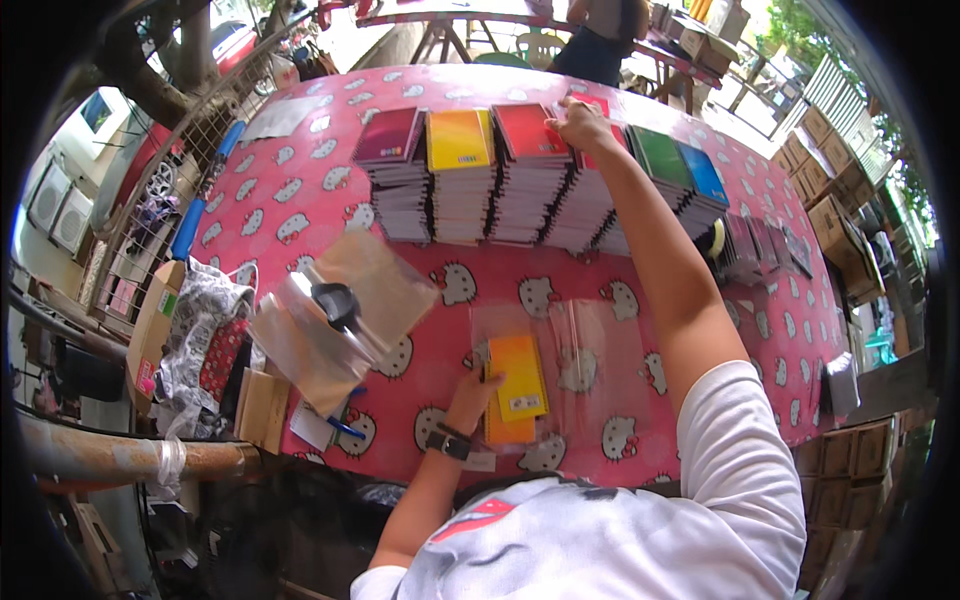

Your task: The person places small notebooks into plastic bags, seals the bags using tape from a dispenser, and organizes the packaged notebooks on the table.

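Note:
My left hand [474, 396], with a dark watch on its wrist, grips the left edge of a yellow spiral notebook [516, 370], its thumb on top. An orange notebook cover [510, 430] shows below it. Both lie over a clear plastic sleeve, and a clear plastic sheet [600, 370] lies to the right. My right arm reaches across the table to the far stacks. There my right hand [585, 128] has its fingers closed at a red notebook [592, 103] on top of a stack. The hand and arm partly hide that stack.
Tall stacks of notebooks stand in a row: maroon [388, 135], yellow [458, 138], red [528, 130], green [658, 155] and blue [702, 172]. Plastic sheets [340, 310] with a dark roundish object [335, 303] lie left. A blue pen [345, 428] rests nearby. A person [605, 35] stands beyond the table.

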Demonstrator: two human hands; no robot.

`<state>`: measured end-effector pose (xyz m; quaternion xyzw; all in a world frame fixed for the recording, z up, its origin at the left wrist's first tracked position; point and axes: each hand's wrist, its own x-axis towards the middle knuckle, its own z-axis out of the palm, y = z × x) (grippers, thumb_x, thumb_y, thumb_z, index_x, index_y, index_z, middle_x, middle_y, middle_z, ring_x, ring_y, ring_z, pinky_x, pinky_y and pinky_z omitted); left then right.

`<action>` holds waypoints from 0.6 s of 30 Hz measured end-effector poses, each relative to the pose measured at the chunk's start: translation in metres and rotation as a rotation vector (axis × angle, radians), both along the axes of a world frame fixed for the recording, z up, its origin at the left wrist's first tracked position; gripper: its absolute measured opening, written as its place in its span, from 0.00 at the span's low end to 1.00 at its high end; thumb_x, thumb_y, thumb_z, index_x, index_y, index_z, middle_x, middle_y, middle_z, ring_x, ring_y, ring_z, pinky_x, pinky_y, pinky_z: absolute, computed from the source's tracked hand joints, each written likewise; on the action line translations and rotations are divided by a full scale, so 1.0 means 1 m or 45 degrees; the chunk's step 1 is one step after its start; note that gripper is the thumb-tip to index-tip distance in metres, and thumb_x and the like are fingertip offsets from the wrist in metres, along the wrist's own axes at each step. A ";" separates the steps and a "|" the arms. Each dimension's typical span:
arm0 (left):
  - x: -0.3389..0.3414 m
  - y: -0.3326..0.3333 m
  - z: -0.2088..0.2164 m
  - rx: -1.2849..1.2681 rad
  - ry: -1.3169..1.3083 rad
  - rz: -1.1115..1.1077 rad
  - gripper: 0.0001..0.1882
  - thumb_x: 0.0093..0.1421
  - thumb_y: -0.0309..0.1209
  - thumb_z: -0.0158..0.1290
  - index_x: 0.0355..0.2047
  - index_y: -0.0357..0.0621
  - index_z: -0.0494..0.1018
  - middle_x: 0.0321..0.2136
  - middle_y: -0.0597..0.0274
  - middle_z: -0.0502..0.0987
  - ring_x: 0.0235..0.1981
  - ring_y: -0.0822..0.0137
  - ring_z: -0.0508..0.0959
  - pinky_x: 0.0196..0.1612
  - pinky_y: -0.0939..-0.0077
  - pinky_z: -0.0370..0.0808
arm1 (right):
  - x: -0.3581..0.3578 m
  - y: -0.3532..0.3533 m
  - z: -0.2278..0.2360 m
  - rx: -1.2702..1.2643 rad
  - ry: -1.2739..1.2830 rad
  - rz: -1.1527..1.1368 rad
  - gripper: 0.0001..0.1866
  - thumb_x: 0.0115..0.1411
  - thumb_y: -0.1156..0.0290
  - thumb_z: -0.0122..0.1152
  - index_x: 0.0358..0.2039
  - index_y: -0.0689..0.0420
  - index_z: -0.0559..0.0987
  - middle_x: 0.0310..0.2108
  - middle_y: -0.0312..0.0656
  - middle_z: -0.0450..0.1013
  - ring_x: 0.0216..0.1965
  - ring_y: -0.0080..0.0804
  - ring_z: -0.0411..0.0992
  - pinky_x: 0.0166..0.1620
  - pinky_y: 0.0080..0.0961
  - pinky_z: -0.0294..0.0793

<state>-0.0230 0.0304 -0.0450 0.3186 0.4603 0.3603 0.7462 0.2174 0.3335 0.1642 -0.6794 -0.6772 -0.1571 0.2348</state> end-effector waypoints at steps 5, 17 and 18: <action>-0.005 -0.002 0.005 0.016 -0.001 -0.039 0.18 0.57 0.30 0.53 0.45 0.33 0.68 0.37 0.60 0.75 0.36 0.71 0.75 0.41 0.76 0.71 | 0.011 0.029 0.024 -0.515 0.224 0.124 0.22 0.48 0.52 0.63 0.34 0.60 0.80 0.32 0.50 0.76 0.35 0.39 0.75 0.41 0.32 0.72; -0.009 -0.003 -0.005 0.016 0.016 -0.001 0.19 0.57 0.33 0.55 0.45 0.33 0.68 0.38 0.61 0.75 0.38 0.72 0.74 0.41 0.76 0.71 | 0.016 0.004 0.011 -0.336 0.253 0.085 0.31 0.58 0.40 0.41 0.53 0.49 0.69 0.51 0.39 0.68 0.59 0.40 0.57 0.56 0.51 0.52; -0.011 -0.001 -0.005 0.021 0.034 -0.017 0.19 0.56 0.33 0.55 0.45 0.33 0.68 0.38 0.61 0.75 0.38 0.72 0.74 0.41 0.76 0.71 | 0.003 0.010 0.015 -0.395 0.241 0.036 0.33 0.56 0.38 0.43 0.51 0.51 0.71 0.50 0.41 0.69 0.57 0.41 0.58 0.55 0.49 0.54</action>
